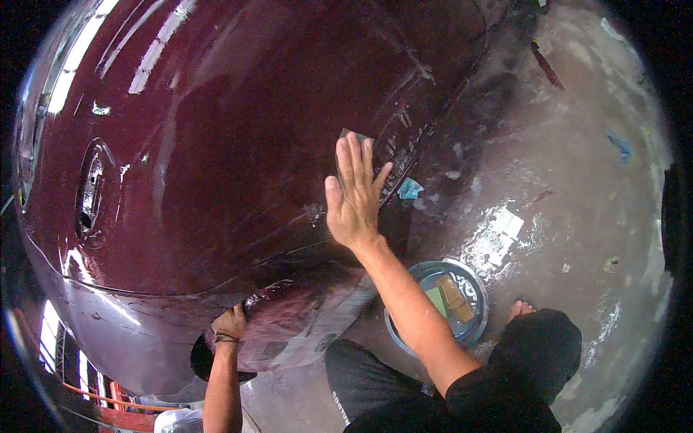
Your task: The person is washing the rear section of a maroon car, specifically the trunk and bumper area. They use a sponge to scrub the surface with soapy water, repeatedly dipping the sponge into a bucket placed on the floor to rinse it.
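A dark maroon car body panel, wet and glossy, fills the left and middle of the head view. My right hand lies flat over a small dark sheet, apparently sandpaper, against its lower part. The sheet's edge shows past the fingertips; the rest is hidden under the hand. Pale scuffs and streaks mark the panel beside my little finger. My left hand curls around the body's edge beside a dark opening, its fingertips mostly hidden. A recessed door handle area is farther left.
Below my right forearm, a round basin of water holds a green block and a tan block. Blue scraps and a reddish-brown strip lie on the wet concrete floor. My knee is near the basin.
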`<state>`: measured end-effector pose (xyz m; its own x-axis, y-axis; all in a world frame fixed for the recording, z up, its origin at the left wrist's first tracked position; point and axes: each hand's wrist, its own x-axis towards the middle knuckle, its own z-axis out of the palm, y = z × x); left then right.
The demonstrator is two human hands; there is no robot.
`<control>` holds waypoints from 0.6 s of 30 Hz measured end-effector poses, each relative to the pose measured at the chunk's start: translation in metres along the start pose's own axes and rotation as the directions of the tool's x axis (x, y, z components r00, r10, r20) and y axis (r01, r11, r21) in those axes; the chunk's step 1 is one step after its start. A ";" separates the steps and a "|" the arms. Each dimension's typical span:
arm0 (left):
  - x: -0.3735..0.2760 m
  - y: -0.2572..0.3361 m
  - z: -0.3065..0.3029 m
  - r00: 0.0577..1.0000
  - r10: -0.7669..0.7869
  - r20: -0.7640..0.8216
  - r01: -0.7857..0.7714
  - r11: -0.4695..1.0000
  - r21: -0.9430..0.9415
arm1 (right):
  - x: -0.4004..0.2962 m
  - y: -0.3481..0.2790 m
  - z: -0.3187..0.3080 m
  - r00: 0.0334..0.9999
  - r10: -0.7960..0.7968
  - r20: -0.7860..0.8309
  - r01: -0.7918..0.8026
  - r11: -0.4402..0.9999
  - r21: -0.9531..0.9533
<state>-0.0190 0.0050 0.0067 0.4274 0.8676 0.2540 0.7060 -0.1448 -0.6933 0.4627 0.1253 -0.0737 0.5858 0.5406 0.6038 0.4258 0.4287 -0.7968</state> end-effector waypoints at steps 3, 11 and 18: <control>0.004 0.010 -0.014 0.990 -0.022 0.137 0.030 0.998 -0.056 | 0.061 0.037 -0.024 0.998 0.025 -0.062 -0.031 0.995 -0.095; 0.000 0.006 -0.004 0.991 -0.051 0.127 0.072 0.984 -0.164 | 0.048 0.008 -0.015 0.995 0.083 -0.055 -0.088 0.993 -0.079; 0.028 0.027 -0.041 0.885 -0.189 0.426 0.237 0.969 -0.063 | 0.054 0.021 -0.026 0.994 -0.030 -0.108 0.026 0.999 -0.044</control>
<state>0.0350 0.0053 0.0230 0.0042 0.9977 0.0680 0.8214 0.0353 -0.5693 0.5214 0.1449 -0.0587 0.6437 0.4461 0.6218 0.4708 0.4097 -0.7813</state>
